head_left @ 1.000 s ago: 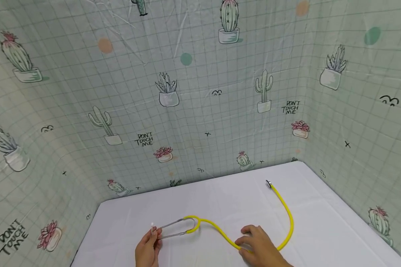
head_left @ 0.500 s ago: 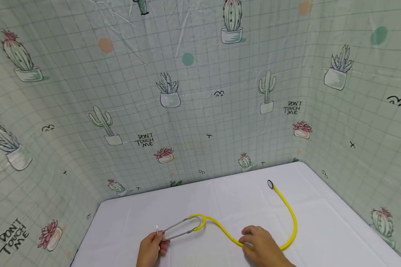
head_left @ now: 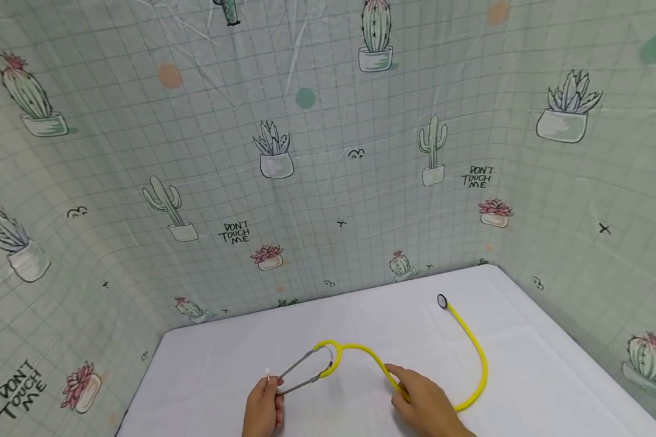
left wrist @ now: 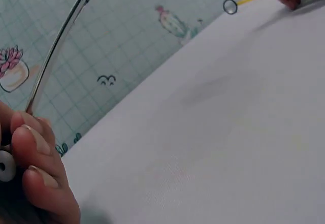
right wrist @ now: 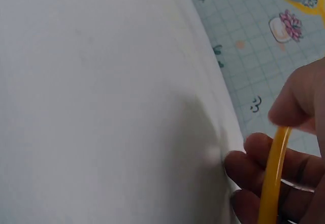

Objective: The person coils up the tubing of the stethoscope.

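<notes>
A stethoscope with a yellow tube (head_left: pixel 361 347) spans between both hands in the head view. My left hand (head_left: pixel 262 408) pinches its metal ear tubes (head_left: pixel 300 383) near their ends, and a white ear tip (head_left: pixel 267 371) sticks up above the fingers. Another pale ear tip (left wrist: pixel 6 166) shows by the curled fingers in the left wrist view. My right hand (head_left: pixel 427 402) grips the yellow tube partway along; in the right wrist view the tube (right wrist: pixel 274 178) passes between thumb and fingers. Beyond that hand the tube curves back to the round chest piece (head_left: pixel 442 301) at the far right.
A white cloth covers the table (head_left: pixel 224 352). Close around its back and sides hangs a pale green curtain (head_left: pixel 328 194) with a grid, cactus drawings and printed words.
My left hand has moved right with the ear tubes, and the tube's fork has shifted right and away. The right hand's fingers have gone from lying loosely over the tube to gripping it.
</notes>
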